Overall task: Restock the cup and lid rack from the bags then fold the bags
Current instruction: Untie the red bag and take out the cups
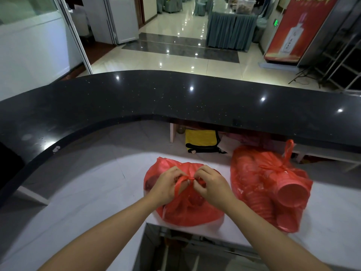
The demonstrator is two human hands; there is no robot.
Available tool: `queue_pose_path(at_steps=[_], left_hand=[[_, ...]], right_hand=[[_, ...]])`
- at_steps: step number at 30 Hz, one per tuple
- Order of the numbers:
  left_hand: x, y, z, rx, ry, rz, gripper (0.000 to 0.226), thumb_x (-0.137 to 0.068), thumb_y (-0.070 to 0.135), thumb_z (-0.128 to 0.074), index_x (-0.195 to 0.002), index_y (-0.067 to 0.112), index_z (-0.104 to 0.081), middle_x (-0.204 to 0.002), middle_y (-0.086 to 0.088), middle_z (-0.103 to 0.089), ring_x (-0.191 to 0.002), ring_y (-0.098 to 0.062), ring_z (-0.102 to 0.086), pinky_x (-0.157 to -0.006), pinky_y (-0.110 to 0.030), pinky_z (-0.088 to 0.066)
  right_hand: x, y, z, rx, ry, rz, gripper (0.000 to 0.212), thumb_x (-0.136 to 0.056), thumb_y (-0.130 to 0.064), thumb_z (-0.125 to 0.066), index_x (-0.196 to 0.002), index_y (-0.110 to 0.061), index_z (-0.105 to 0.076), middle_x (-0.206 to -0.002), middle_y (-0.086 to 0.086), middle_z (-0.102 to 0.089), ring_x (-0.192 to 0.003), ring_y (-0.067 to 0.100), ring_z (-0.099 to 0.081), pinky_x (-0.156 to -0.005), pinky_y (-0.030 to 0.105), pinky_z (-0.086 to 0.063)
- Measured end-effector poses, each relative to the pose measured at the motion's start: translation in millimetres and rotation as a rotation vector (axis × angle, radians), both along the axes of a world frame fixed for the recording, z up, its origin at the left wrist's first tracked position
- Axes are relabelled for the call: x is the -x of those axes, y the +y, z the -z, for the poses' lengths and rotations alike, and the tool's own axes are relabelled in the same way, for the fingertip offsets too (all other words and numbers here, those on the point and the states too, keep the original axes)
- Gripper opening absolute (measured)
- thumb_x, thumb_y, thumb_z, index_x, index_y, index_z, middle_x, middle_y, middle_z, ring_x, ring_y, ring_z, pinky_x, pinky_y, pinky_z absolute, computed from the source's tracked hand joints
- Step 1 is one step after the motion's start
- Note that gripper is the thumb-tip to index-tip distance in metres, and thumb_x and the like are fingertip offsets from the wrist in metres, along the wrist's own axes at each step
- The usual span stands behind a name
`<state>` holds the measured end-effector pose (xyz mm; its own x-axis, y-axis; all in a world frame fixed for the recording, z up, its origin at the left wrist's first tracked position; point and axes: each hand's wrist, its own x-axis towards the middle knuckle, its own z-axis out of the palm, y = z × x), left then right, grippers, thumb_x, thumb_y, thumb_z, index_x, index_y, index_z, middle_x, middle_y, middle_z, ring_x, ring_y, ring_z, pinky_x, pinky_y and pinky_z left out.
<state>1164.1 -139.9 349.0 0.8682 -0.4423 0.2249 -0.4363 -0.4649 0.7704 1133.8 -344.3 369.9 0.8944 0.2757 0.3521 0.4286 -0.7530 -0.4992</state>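
Here, left hand (166,185) and right hand (212,184), each grip pinching the knotted handles (186,178) atop the near red bag (187,208) on the white counter (82,192); just right of that bag, second tied red bag (254,173) of red cups (293,194); beyond it, black counter ledge (175,98).

A restaurant or banquet hall, viewed from behind its reception desk. A curved black stone counter (175,96) is sweeping across the room above a lower white worktop (82,192). Beyond it, glossy cream floor tiles (175,59) are reflecting ceiling lights. Tables draped in grey-blue pleated cloth (230,32) and covered chairs are standing further back. A tall red advertising banner (297,28) showing a white bottle is leaning at the right.
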Motion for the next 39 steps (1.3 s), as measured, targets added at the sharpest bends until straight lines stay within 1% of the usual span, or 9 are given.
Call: queue_pose_path(at_steps=[4, 10, 15, 20, 26, 31, 34, 36, 39], left_hand=[[1, -6, -4, 0.049, 0.112, -0.103, 0.014, -0.093, 0.028, -0.072, -0.088, 0.014, -0.073, -0.087, 0.003, -0.065, -0.082, -0.008, -0.060, -0.073, -0.026, -0.048], [-11, 0, -5, 0.111, 0.270, -0.176, 0.020, -0.092, 0.045, -0.068, -0.081, 0.028, -0.070, -0.079, 0.008, -0.069, -0.076, -0.007, -0.065, -0.071, -0.022, -0.050], [-17, 4, -5, 0.051, 0.127, -0.057, 0.025, -0.092, 0.050, -0.065, -0.088, 0.026, -0.072, -0.085, 0.010, -0.067, -0.083, -0.010, -0.063, -0.071, -0.021, -0.049], [-16, 5, -10, -0.048, 0.043, -0.130, 0.015, -0.089, 0.041, -0.064, -0.097, 0.033, -0.072, -0.084, 0.027, -0.066, -0.085, 0.005, -0.062, -0.068, -0.006, -0.041], [-16, 6, -7, -0.069, 0.120, -0.308, 0.015, -0.087, 0.023, -0.063, -0.093, 0.034, -0.071, -0.078, 0.017, -0.068, -0.074, -0.001, -0.062, -0.068, -0.024, -0.050], [-25, 37, -24, -0.273, 0.575, 0.193, 0.054, -0.092, 0.025, -0.066, -0.136, 0.054, -0.050, -0.127, 0.017, -0.062, -0.111, -0.001, -0.062, -0.094, -0.029, -0.056], [-26, 52, -42, -0.097, 0.811, 0.209, 0.081, -0.081, 0.005, -0.055, -0.143, 0.054, -0.039, -0.139, 0.006, -0.053, -0.122, -0.019, -0.060, -0.095, -0.043, -0.058], [-20, 46, -52, 0.022, 0.661, 0.139, 0.065, -0.078, 0.019, -0.054, -0.136, 0.049, -0.049, -0.137, 0.011, -0.052, -0.123, -0.004, -0.055, -0.092, -0.032, -0.058], [-10, 26, -54, -0.278, 0.100, 0.097, 0.053, -0.085, 0.058, -0.056, -0.136, 0.043, -0.053, -0.138, 0.021, -0.051, -0.126, 0.006, -0.045, -0.106, -0.023, -0.041]], right_hand=[[-5, -2, 6, -0.060, 0.129, 0.034, 0.008, -0.088, -0.023, -0.068, -0.087, -0.016, -0.064, -0.088, -0.009, -0.056, -0.078, 0.009, -0.054, -0.071, 0.032, -0.049], [-10, -6, 13, -0.197, 0.303, 0.047, 0.021, -0.086, -0.019, -0.078, -0.105, -0.023, -0.072, -0.106, -0.013, -0.059, -0.088, 0.004, -0.057, -0.080, 0.011, -0.043], [-15, -2, 8, -0.270, 0.329, 0.095, 0.028, -0.084, -0.015, -0.079, -0.106, -0.029, -0.071, -0.101, -0.013, -0.060, -0.083, 0.005, -0.056, -0.077, 0.011, -0.045], [-17, -1, 7, -0.149, 0.288, 0.053, 0.013, -0.083, -0.016, -0.075, -0.094, -0.022, -0.072, -0.082, -0.016, -0.055, -0.080, -0.003, -0.053, -0.070, 0.006, -0.035], [-12, -11, 13, 0.051, 0.244, -0.043, 0.012, -0.079, -0.033, -0.059, -0.089, -0.027, -0.061, -0.090, -0.012, -0.046, -0.076, 0.008, -0.047, -0.069, 0.024, -0.039], [-12, -26, 14, 0.092, 0.297, -0.066, 0.012, -0.086, -0.033, -0.063, -0.093, -0.024, -0.062, -0.094, -0.014, -0.048, -0.075, 0.006, -0.049, -0.071, 0.029, -0.045], [-11, -29, 14, 0.035, 0.292, -0.046, 0.010, -0.088, -0.037, -0.064, -0.094, -0.029, -0.062, -0.095, -0.018, -0.049, -0.078, 0.002, -0.051, -0.071, 0.021, -0.043], [-10, -26, 13, 0.016, 0.274, -0.043, 0.010, -0.089, -0.037, -0.065, -0.095, -0.028, -0.064, -0.095, -0.018, -0.049, -0.081, 0.000, -0.052, -0.071, 0.021, -0.044], [-11, -19, 13, 0.007, 0.219, -0.040, 0.010, -0.091, -0.029, -0.069, -0.098, -0.021, -0.069, -0.094, -0.014, -0.051, -0.079, -0.004, -0.047, -0.072, 0.025, -0.045]])
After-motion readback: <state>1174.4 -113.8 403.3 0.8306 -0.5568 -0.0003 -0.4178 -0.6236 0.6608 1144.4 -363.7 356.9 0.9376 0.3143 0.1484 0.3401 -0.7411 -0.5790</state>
